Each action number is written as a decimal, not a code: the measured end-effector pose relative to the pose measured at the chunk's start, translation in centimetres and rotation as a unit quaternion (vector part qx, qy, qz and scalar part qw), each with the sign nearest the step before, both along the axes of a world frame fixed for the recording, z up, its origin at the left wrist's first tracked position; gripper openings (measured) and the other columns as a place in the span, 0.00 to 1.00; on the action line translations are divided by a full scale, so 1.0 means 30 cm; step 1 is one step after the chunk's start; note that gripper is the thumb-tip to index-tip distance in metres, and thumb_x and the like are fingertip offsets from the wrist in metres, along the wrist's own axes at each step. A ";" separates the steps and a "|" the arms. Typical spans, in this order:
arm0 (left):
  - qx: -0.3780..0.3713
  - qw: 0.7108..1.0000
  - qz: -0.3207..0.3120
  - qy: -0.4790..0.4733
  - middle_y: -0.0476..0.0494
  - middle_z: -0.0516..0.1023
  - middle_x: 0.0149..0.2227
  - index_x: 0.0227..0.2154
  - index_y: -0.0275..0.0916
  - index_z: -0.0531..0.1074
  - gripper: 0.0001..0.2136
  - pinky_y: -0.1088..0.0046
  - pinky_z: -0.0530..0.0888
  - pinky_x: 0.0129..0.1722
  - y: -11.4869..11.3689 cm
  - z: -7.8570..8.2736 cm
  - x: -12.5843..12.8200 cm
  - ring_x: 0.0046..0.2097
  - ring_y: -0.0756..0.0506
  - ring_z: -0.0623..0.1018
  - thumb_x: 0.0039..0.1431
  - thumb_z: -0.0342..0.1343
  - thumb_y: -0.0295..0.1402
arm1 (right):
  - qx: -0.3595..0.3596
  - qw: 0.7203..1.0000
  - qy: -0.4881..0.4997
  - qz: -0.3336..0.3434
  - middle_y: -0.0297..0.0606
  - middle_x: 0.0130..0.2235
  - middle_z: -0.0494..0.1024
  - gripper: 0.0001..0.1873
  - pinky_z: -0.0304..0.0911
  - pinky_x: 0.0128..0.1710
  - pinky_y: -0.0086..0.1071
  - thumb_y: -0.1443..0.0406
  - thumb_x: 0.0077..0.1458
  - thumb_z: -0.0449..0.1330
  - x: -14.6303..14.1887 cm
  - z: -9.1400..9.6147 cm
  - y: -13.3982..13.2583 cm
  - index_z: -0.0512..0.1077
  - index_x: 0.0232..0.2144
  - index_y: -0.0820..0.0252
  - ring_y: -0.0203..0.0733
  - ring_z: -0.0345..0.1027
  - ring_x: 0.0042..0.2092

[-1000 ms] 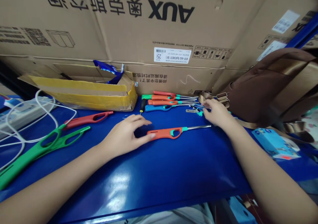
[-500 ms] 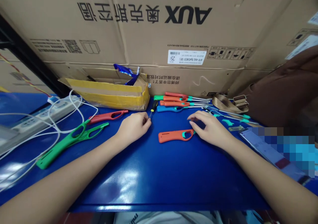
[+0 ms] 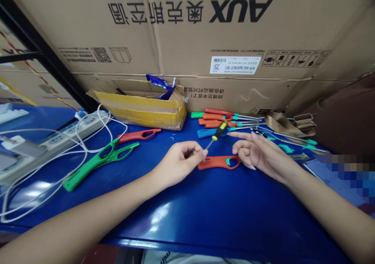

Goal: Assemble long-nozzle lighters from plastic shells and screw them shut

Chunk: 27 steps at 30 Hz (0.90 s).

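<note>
My left hand (image 3: 183, 160) pinches the thin shaft of a small screwdriver (image 3: 220, 131), whose black and yellow handle points up and to the right. Just below the shaft lies an orange lighter handle (image 3: 215, 163) with a teal trigger, flat on the blue table. My right hand (image 3: 258, 152) is at the lighter's right end, index finger stretched toward the screwdriver handle and the other fingers curled; nothing shows in it. Whether its curled fingers touch the lighter I cannot tell. Two tiny screws (image 3: 172, 136) lie left of the screwdriver.
Behind are several long lighters (image 3: 215, 133) with metal tubes, and a brown strap (image 3: 278, 124). Green lighter shells (image 3: 84, 169) and a red shell (image 3: 137, 135) lie left, near a power strip (image 3: 63, 137) with white cables. A yellow-taped box (image 3: 140, 109) stands against a large carton (image 3: 187, 33).
My left hand has lifted the screwdriver off the table and brought it right, over the lighter. My right index finger has stretched out toward its handle. The camera view has shifted left.
</note>
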State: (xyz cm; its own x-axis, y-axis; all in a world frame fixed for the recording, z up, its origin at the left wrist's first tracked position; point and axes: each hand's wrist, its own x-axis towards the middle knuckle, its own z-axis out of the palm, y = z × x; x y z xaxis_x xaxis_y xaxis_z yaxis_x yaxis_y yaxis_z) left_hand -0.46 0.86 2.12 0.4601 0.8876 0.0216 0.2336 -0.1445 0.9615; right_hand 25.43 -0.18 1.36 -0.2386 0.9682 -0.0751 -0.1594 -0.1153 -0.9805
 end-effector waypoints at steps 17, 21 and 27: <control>0.467 0.845 -0.081 0.247 0.39 0.79 0.48 0.45 0.37 0.77 0.10 0.63 0.71 0.55 0.211 -0.050 0.003 0.51 0.42 0.74 0.71 0.53 0.33 | -0.046 0.981 0.107 -0.156 0.26 0.18 0.66 0.24 0.49 0.15 0.23 0.51 0.44 0.74 0.011 0.004 0.029 0.68 0.26 0.59 0.27 0.51 0.17; 0.474 0.815 -0.084 0.323 0.38 0.80 0.47 0.50 0.38 0.78 0.11 0.62 0.75 0.48 0.299 -0.069 0.078 0.50 0.39 0.77 0.68 0.57 0.34 | -0.043 0.978 0.105 -0.175 0.26 0.18 0.65 0.24 0.48 0.15 0.24 0.52 0.43 0.74 0.025 0.009 0.036 0.64 0.24 0.57 0.28 0.51 0.17; 0.473 0.797 -0.054 0.371 0.39 0.81 0.45 0.44 0.37 0.81 0.10 0.66 0.76 0.44 0.338 -0.105 0.134 0.48 0.40 0.78 0.69 0.54 0.31 | -0.050 0.974 0.107 -0.192 0.25 0.18 0.63 0.24 0.47 0.15 0.24 0.52 0.47 0.71 0.039 0.009 0.044 0.61 0.24 0.56 0.27 0.49 0.17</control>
State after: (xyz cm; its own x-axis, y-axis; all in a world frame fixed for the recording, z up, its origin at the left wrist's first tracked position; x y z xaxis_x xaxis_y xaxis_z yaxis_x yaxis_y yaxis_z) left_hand 3.55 11.02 -1.04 0.7309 0.5902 0.3428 0.6244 -0.7810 0.0132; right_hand 26.59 1.12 1.62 0.1188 0.9797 -0.1616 -0.4086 -0.1001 -0.9072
